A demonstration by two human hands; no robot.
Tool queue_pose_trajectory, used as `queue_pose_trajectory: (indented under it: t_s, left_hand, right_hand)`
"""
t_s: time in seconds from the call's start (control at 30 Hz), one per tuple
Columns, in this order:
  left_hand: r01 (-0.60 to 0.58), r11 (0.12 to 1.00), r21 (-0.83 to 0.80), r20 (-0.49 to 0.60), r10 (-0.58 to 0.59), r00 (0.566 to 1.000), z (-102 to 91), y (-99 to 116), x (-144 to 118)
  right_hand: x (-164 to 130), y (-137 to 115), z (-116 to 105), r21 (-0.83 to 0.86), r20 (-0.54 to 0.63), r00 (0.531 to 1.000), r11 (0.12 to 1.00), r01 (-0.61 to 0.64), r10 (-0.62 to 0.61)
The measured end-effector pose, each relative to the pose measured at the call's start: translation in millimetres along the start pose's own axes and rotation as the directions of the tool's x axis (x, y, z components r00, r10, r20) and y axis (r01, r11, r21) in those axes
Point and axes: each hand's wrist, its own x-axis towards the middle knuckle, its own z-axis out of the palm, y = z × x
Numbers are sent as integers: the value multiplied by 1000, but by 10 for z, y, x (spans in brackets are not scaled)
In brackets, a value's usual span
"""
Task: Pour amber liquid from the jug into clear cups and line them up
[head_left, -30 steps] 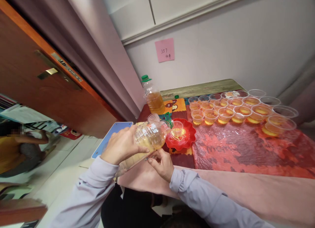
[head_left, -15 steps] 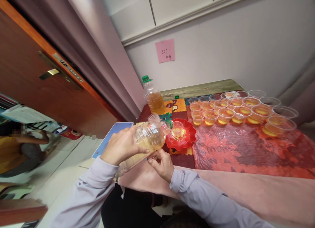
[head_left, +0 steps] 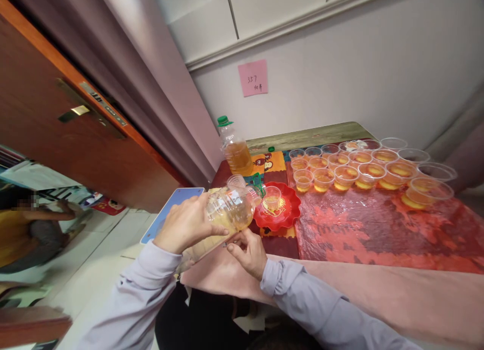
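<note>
The left hand (head_left: 185, 221) is clamping the bottle (head_left: 234, 211) from above, thumb lying along its near side. The right hand (head_left: 249, 251) is curling its fingers in at the bottle's near underside; I cannot tell how firmly they are closing on it. The bottle is tilting, its base pointing near left and its neck leaning over the left rim of the red plate (head_left: 291, 219), close to the cup (head_left: 273, 197) standing there. Whether liquid is running, I cannot tell.

Against half a second ago, hardly anything is differing: both hands and the bottle are keeping their pose, and only the whole view is sitting a touch farther left.

The bottle's base is hanging by the near left corner of the pink cloth (head_left: 340, 279), with the blue board (head_left: 189, 196) lying just left. The far bottle (head_left: 238, 156) is standing upright beyond the neck. Right of the plate, the filled cups (head_left: 346, 176) are crowding the far part of the red mat (head_left: 359, 229), while its near part is lying open.
</note>
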Motion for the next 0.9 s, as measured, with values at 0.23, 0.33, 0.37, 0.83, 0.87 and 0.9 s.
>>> queue_pose_trajectory:
  t_s: [0.23, 0.33, 0.37, 0.83, 0.87, 0.9]
  left_hand:
    - [14, 999, 40, 59, -16, 998, -19, 19, 2]
    - [25, 998, 56, 75, -29, 997, -34, 36, 3]
    - [27, 998, 61, 81, -32, 996, -38, 39, 2]
    - [-20, 999, -48, -58, 18, 998, 74, -54, 19]
    - [-18, 998, -52, -61, 15, 998, 71, -51, 19]
    - [-16, 998, -54, -62, 13, 998, 65, -46, 17]
  right_hand:
    - [-5, 9, 6, 8, -4, 1000, 1000, 5, -5]
    - [-6, 10, 5, 7, -4, 1000, 1000, 9, -9]
    - [-6, 10, 4, 7, -4, 1000, 1000, 9, -9]
    - [-2, -17, -7, 0, 13, 1000, 1000, -8, 8]
    - [-3, -19, -6, -2, 9, 1000, 1000, -5, 5]
    - [-5, -20, -6, -5, 5, 1000, 1000, -1, 2]
